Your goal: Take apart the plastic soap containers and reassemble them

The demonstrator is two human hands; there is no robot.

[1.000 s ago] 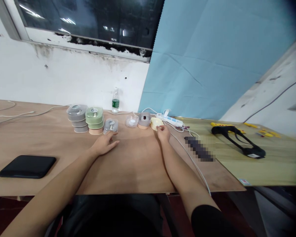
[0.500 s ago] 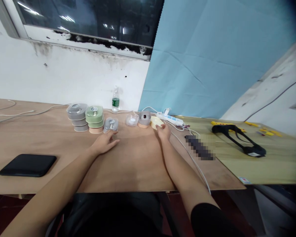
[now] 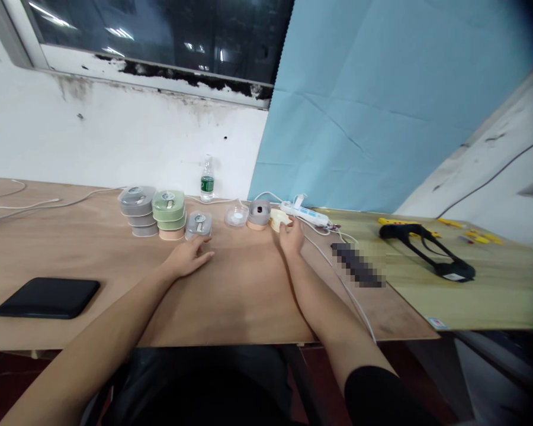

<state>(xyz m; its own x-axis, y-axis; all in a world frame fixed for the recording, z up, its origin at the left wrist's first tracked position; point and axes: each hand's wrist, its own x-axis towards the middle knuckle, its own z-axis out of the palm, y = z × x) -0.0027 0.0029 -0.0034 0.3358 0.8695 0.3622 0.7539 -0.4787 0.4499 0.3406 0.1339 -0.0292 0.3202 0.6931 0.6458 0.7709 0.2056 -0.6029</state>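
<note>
Your left hand (image 3: pixel 189 256), loosely spread, meets one lidded grey box (image 3: pixel 199 223); your right hand (image 3: pixel 292 236), whether pinching cannot be told, one cream bowl (image 3: pixel 278 220). Between them: one clear piece (image 3: pixel 237 215), one grey-on-peach stack (image 3: pixel 258 214). Left of your left hand: two taller stacks (image 3: pixel 137 207). Behind your right: one power strip (image 3: pixel 304 214). Farthest: one bottle (image 3: pixel 207 180). Your right hand has shifted from the bowl's near rim toward its right side.

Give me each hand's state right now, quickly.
Left hand: open, at the small grey box.
Right hand: at the yellow box; whether gripping it cannot be told.
</note>
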